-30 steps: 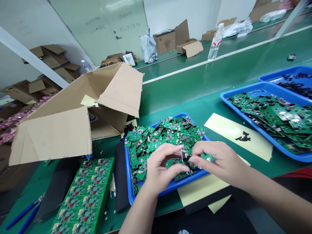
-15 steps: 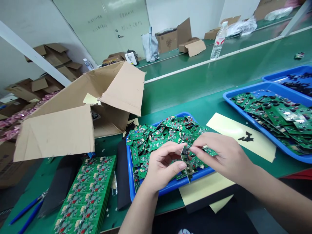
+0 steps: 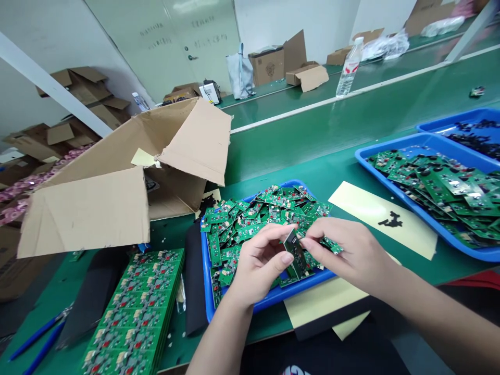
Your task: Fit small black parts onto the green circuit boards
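My left hand is closed on a small circuit board, held upright on edge between thumb and fingers. A dark component shows near the board's top corner. Beside that edge, my right hand has thumb and forefinger pinched together; whatever is between them is hidden. Under both hands lies a blue tray heaped with loose green circuit boards. Small black pieces rest on a pale yellow sheet to the right of my right hand.
Left of the tray are stacked board panels, blue-handled pliers and an open cardboard box. At the right, another blue tray holds boards, with a tray of black parts behind it. A water bottle stands further back.
The circuit board has turned in my left hand, so more of its face shows now. My right fingertips have shifted slightly down and left, staying close to its edge.
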`<state>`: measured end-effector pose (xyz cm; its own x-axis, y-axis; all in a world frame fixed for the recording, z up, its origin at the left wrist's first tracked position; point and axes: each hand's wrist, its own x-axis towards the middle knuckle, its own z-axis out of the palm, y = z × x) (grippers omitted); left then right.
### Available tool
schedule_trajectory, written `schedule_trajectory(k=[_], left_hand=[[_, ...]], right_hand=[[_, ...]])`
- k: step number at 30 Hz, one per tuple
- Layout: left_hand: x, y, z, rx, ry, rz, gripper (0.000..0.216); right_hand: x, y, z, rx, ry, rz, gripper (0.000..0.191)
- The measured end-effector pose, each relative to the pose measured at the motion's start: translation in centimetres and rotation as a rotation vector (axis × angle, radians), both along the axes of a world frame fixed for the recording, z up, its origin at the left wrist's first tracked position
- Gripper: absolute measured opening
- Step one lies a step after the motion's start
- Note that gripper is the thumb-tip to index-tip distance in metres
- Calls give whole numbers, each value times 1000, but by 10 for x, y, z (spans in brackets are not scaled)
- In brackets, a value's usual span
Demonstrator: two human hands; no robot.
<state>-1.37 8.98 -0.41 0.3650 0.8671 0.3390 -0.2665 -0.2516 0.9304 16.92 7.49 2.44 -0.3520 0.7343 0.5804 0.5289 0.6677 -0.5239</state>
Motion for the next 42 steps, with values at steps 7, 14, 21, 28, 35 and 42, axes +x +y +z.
schedule_trajectory(k=[7,14,21,28,35,42], left_hand=[[1,2,-1,15,-44,-4,30],[-1,2,2,2,12,-57,27],[-2,2,0,-201,62,-127,32],[1,2,-2,-346,76,-114,32],[1,3,-3,279,315,266,30],[1,5,-2,915,544,473,26]], right_hand=[[-1,-1,-2,95,-48,-33,18],[5,5,1,134,-75,-78,14],[11,10,-5,176,-72,-65,10],[11,8,-4,128,-21,69,17],[16,12,-8,-551,634,45,40],[15,18,-11,-1318,701,353,44]])
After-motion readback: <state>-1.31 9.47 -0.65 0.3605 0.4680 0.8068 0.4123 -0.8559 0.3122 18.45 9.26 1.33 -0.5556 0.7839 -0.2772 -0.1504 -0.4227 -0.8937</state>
